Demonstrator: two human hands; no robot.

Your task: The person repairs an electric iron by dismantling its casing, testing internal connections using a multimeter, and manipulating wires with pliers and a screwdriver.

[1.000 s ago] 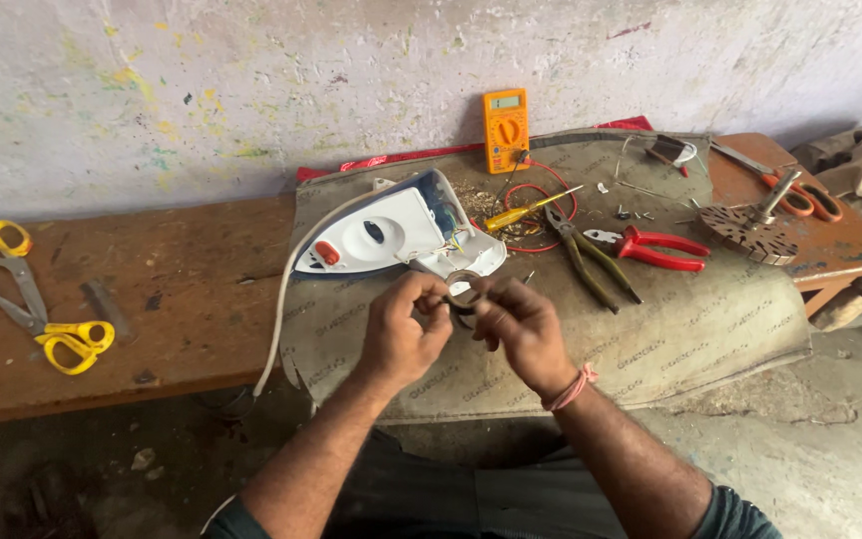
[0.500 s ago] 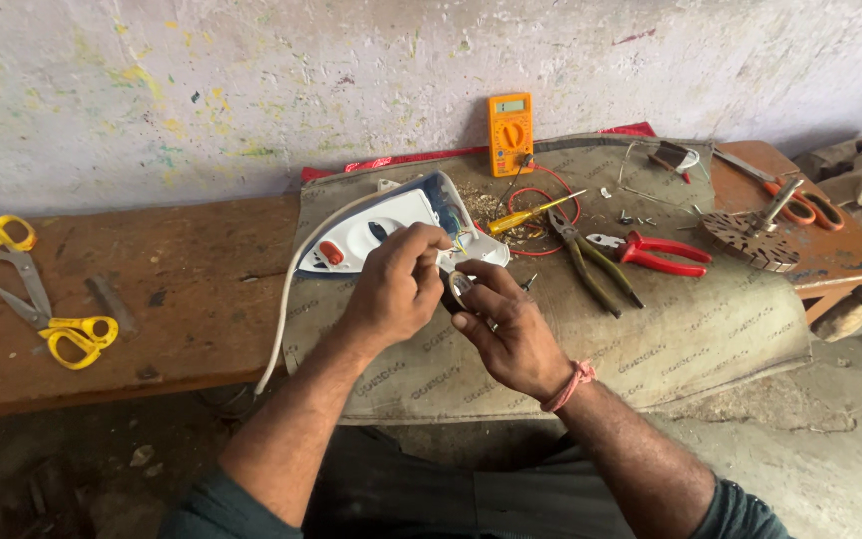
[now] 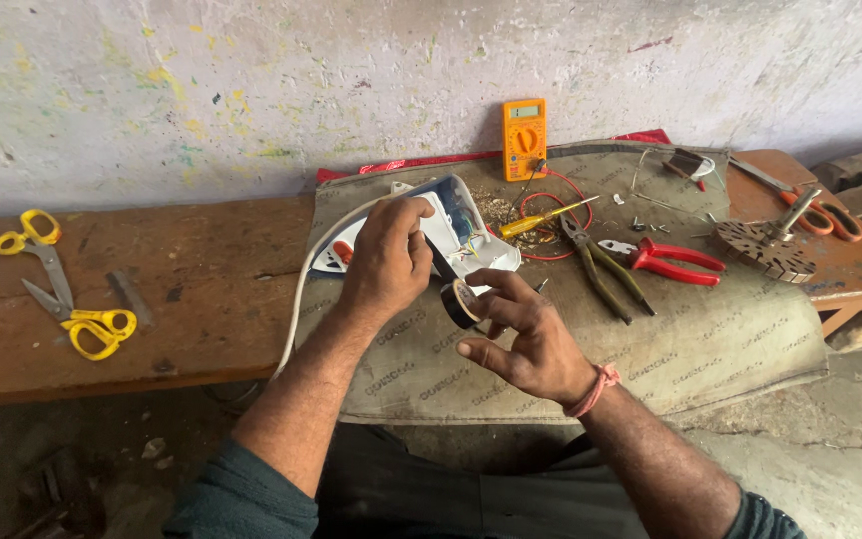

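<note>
Near the middle of the frame, the left hand [image 3: 388, 262] is closed over the rear end of a white and blue clothes iron [image 3: 451, 232], which lies on a grey cloth mat [image 3: 710, 339] spread across the wooden surface [image 3: 192, 289]. Just below and right of it, the right hand [image 3: 526, 334] pinches a roll of black tape [image 3: 461, 302] between thumb and forefinger, its other fingers spread loose; a strip of tape runs up from the roll toward the iron, where coloured wires show in the opened end. A white cord [image 3: 299, 299] curves from the iron down over the front edge of the surface.

Toward the upper centre, an orange multimeter [image 3: 524, 138] leans against the stained wall [image 3: 251, 90], with a red lead looping below it. A yellow-handled screwdriver [image 3: 543, 218] lies just right of the iron, then dark pliers [image 3: 596, 269] and red-handled pliers [image 3: 662, 260] side by side. Farther right sit a round perforated metal disc [image 3: 762, 250] and orange-handled scissors [image 3: 818, 215]. At the left edge of the frame, well apart from the hands, two pairs of yellow-handled scissors [image 3: 62, 289] lie on bare wood
</note>
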